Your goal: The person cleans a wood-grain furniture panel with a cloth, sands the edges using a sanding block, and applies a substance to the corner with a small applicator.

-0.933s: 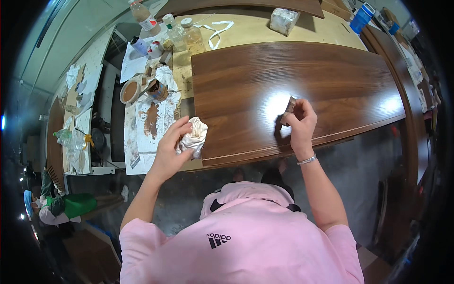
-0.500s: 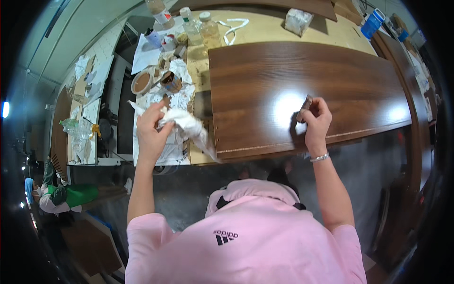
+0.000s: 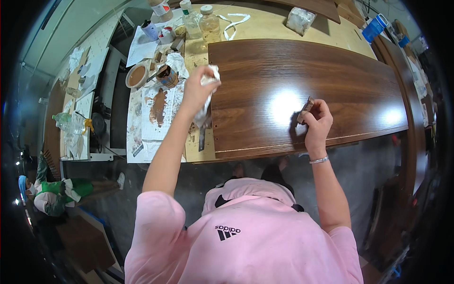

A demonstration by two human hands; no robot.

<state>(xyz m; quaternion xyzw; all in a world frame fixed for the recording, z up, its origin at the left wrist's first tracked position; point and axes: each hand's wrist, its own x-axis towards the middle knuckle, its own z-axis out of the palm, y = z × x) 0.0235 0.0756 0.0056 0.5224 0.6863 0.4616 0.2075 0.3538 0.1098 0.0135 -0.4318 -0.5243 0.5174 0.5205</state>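
Note:
My left hand [image 3: 195, 91] is closed on a crumpled white rag [image 3: 203, 113], which hangs down beside the left end of a dark brown wood-grain board [image 3: 255, 85]. My right hand [image 3: 319, 124] pinches a small brown block [image 3: 305, 111] above the board's near half, over a bright reflection. A pale strip runs along the board's near edge. Left of the rag, a white sheet with a brown smear [image 3: 158, 108] lies on the table. Behind that stand a tub of brown paste [image 3: 137, 76] and a stained open can [image 3: 167, 77].
Clear bottles [image 3: 210, 26], a white ribbon [image 3: 231, 29] and a wrapped white block [image 3: 301, 21] stand or lie on the table's far side. A blue bottle [image 3: 373, 28] is at the far right. Another person in a green apron [image 3: 78, 188] is off to the left.
My left hand has moved right and away from me with the rag, from the paper to the board's left end, uncovering the brown smear. My right hand has barely moved.

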